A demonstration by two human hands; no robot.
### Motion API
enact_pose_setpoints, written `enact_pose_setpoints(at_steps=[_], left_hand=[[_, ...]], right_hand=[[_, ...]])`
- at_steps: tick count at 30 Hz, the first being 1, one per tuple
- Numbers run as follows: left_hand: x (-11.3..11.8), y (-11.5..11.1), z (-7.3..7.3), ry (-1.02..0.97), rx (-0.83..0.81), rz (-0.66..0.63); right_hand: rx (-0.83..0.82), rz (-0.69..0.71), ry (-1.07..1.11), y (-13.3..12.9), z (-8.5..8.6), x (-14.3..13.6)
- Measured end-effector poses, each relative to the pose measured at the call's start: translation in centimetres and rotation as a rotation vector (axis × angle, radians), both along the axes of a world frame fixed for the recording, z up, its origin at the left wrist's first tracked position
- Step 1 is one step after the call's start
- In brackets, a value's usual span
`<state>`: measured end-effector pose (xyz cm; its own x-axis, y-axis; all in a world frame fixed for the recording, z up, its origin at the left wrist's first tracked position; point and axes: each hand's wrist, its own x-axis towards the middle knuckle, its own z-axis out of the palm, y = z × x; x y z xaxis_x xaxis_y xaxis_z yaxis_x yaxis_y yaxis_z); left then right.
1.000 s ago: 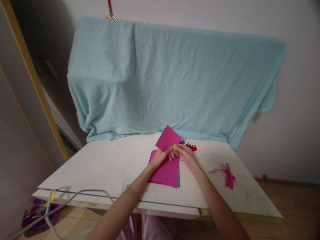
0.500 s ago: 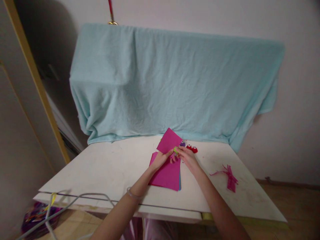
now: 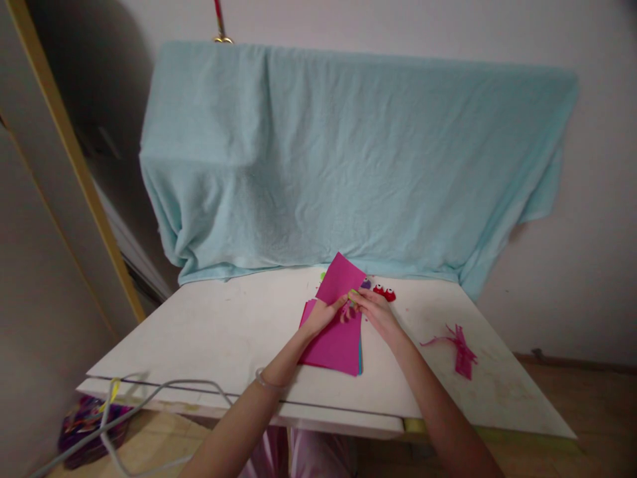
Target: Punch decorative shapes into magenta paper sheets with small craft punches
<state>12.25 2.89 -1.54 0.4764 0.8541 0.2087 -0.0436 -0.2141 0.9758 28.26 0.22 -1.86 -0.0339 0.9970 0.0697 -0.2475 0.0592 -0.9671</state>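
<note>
My left hand (image 3: 326,316) and my right hand (image 3: 374,307) meet above a stack of coloured sheets, with a small green piece (image 3: 353,295) pinched between their fingertips. A magenta sheet (image 3: 340,275) lies at an angle just behind my hands. Below them, the stack's top magenta sheet (image 3: 334,348) shows, with red and blue edges under it. Behind my right hand sit a small purple piece with an eye (image 3: 366,283) and red pieces with white eyes (image 3: 384,292). The green piece is partly covered by my fingers.
A crumpled pink strip bundle (image 3: 462,355) lies on the right of the white table (image 3: 209,332). A light blue cloth (image 3: 348,166) hangs behind. Grey cable (image 3: 169,383) crosses the front left edge, near a purple bag (image 3: 89,428) below.
The view has shifted slightly. My hands stay together over the sheets, and the green piece is now more covered by my fingers.
</note>
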Motion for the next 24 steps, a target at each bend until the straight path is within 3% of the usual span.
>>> enact_pose_setpoints(at_steps=[4,24], left_hand=[[-0.04,0.25,-0.52,0.011,0.035,-0.092],[0.01,-0.14,-0.21,0.01,-0.03,-0.073]], right_hand=[[0.011,-0.027,-0.008,0.37,-0.62,0.22],[-0.032,-0.062,-0.022,0.42,-0.56,0.28]])
